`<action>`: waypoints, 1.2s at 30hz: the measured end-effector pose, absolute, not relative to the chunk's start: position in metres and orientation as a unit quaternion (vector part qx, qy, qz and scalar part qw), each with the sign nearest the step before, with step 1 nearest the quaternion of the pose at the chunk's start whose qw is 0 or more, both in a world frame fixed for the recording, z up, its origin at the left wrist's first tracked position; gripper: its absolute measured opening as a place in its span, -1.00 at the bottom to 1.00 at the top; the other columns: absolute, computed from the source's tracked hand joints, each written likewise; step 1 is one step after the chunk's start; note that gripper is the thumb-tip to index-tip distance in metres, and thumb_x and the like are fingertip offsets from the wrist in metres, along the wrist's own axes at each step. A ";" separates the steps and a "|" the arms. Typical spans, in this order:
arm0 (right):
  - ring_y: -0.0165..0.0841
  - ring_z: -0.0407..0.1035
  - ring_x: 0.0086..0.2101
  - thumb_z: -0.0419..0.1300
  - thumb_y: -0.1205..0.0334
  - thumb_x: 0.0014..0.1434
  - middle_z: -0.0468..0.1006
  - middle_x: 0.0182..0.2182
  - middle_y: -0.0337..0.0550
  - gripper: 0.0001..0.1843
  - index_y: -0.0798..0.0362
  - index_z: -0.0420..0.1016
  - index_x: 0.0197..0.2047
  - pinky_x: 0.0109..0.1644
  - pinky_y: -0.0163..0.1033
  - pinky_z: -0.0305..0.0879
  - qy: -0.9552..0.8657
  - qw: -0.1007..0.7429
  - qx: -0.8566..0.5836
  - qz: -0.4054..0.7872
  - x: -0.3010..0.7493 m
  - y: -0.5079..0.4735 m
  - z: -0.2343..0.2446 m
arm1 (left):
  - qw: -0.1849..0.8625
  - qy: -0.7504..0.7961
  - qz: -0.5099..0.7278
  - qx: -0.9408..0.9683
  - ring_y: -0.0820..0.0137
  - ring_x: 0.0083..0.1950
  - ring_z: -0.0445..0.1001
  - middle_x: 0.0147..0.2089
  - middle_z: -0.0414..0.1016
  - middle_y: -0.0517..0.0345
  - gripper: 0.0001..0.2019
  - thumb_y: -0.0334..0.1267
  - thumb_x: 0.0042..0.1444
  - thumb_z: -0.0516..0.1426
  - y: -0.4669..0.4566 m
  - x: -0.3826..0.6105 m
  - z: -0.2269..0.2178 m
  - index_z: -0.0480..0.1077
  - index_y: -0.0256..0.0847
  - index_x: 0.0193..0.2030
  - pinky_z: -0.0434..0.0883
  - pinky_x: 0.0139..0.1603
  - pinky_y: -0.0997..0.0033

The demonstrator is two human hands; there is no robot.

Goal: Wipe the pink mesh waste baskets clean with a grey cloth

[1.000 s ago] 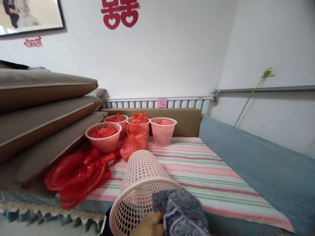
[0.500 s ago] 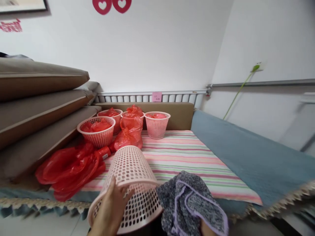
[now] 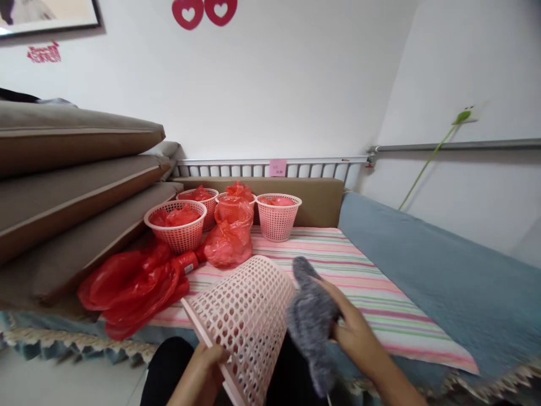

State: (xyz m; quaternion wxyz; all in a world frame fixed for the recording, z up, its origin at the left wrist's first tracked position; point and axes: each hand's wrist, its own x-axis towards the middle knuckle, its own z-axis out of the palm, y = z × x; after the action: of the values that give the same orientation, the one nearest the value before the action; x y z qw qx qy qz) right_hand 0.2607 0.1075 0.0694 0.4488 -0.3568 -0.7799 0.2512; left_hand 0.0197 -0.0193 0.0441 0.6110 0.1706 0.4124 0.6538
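Note:
A pink perforated plastic basket (image 3: 249,316) lies tilted on its side over my lap, its base pointing away and to the right. My left hand (image 3: 207,366) grips its rim at the lower left, thumb on the outside. Bunched in my right hand (image 3: 346,321) is a grey cloth (image 3: 313,316), held beside the basket's right side near the base. Whether the cloth touches the basket I cannot tell.
Several pink baskets (image 3: 279,220) with red plastic bags stand at the back. Loose red bags (image 3: 131,287) lie at left on the striped sheet (image 3: 346,282). Stacked cushions (image 3: 80,169) rise on the left; a blue backrest (image 3: 439,270) runs along the right.
The basket has turned so its base points more to the right. My left hand has shifted onto the rim. The cloth, spread out before, is now bunched in my raised right hand.

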 end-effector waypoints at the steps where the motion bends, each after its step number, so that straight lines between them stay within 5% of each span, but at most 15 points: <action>1: -0.22 0.07 0.20 0.05 0.37 -0.07 0.19 0.22 -0.18 -0.30 -0.10 0.22 0.21 0.29 0.00 -0.06 -0.797 0.432 -0.333 0.260 0.241 0.111 0.071 | 0.613 0.408 0.653 0.178 0.12 -0.17 0.53 -0.29 0.59 0.02 -0.30 -0.51 -0.36 0.13 -0.018 0.024 0.040 0.29 -0.31 0.09 0.41 -0.17 0.27; 4: -0.27 -0.02 0.23 0.01 0.45 -0.15 0.14 0.24 -0.15 -0.18 -0.04 0.11 0.25 0.32 0.03 -0.18 -0.810 0.397 -0.274 0.333 0.188 0.119 0.065 | 0.624 0.389 0.646 0.204 0.12 -0.19 0.53 -0.28 0.59 0.04 -0.24 -0.53 -0.40 0.12 -0.016 0.030 0.025 0.28 -0.28 0.12 0.41 -0.17 0.26; 7: -0.26 0.15 0.16 0.00 0.34 0.04 0.30 0.15 -0.05 -0.45 0.01 0.23 0.15 0.26 0.01 0.02 -0.743 0.459 -0.276 0.402 0.162 0.118 0.048 | 0.633 0.407 0.626 0.207 0.09 -0.22 0.53 -0.26 0.59 0.02 -0.30 -0.48 -0.36 0.15 -0.019 0.027 0.014 0.32 -0.27 0.10 0.42 -0.22 0.23; 10: -0.20 0.12 0.17 -0.02 0.13 0.20 0.28 0.15 0.00 -0.64 0.01 0.35 0.03 0.25 0.06 0.03 -0.739 0.483 -0.331 0.333 0.162 0.100 0.036 | 0.629 0.426 0.614 0.216 0.05 -0.15 0.52 -0.20 0.59 -0.02 -0.36 -0.42 -0.30 0.20 -0.022 0.024 0.012 0.36 -0.27 0.07 0.42 -0.17 0.21; 15: 0.04 -0.12 0.24 0.13 -0.07 0.09 0.05 0.26 0.19 -0.29 0.17 0.20 0.22 0.21 0.23 0.00 -0.809 0.369 -0.428 0.160 0.162 0.069 0.021 | 0.613 0.380 0.635 0.276 0.05 0.11 0.39 -0.09 0.57 -0.01 -0.40 -0.39 -0.27 0.22 -0.017 0.045 0.012 0.40 -0.22 0.04 0.33 0.09 0.22; 22: -0.19 0.23 0.08 -0.03 0.33 0.05 0.40 0.04 -0.01 -0.62 0.06 0.44 -0.08 0.18 0.02 0.14 -0.800 0.412 -0.419 0.117 0.193 0.102 0.005 | 0.631 0.373 0.610 0.302 0.00 -0.02 0.48 -0.06 0.55 -0.08 -0.41 -0.24 -0.24 0.29 -0.011 0.065 -0.008 0.39 -0.21 0.04 0.44 -0.08 0.15; 28: -0.19 0.34 -0.06 0.03 0.10 0.08 0.49 -0.09 -0.02 -0.58 0.08 0.40 -0.02 0.07 -0.03 0.23 -0.666 0.554 -0.489 0.104 0.230 0.163 0.056 | 0.607 0.387 0.644 0.259 -0.02 0.13 0.36 -0.01 0.51 -0.13 -0.32 -0.30 -0.28 0.27 -0.007 0.042 -0.013 0.29 -0.27 0.10 0.25 0.18 0.07; 33: -0.11 0.25 0.02 0.10 0.21 0.05 0.42 0.03 0.03 -0.63 0.04 0.50 -0.07 0.09 0.08 0.16 -0.768 0.404 -0.494 0.056 0.181 0.183 0.049 | 0.613 0.401 0.633 0.250 -0.02 0.12 0.37 -0.08 0.55 -0.10 -0.31 -0.37 -0.35 0.24 -0.004 0.044 -0.011 0.29 -0.27 0.07 0.19 0.23 0.05; 36: -0.14 0.22 0.02 0.07 0.30 0.07 0.42 0.04 -0.02 -0.63 0.00 0.51 -0.05 0.10 0.06 0.13 -0.780 0.398 -0.482 0.044 0.149 0.155 0.033 | 0.619 0.416 0.618 0.248 0.00 0.09 0.41 -0.16 0.57 -0.03 -0.36 -0.41 -0.34 0.26 -0.008 0.047 -0.004 0.34 -0.22 0.03 0.26 0.18 0.09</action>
State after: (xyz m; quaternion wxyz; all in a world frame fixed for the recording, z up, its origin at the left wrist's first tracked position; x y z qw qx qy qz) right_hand 0.1488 0.1551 0.0332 0.3977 -0.4819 -0.7796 0.0436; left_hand 0.0474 -0.0079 -0.0041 0.6191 0.2478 0.4163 0.6181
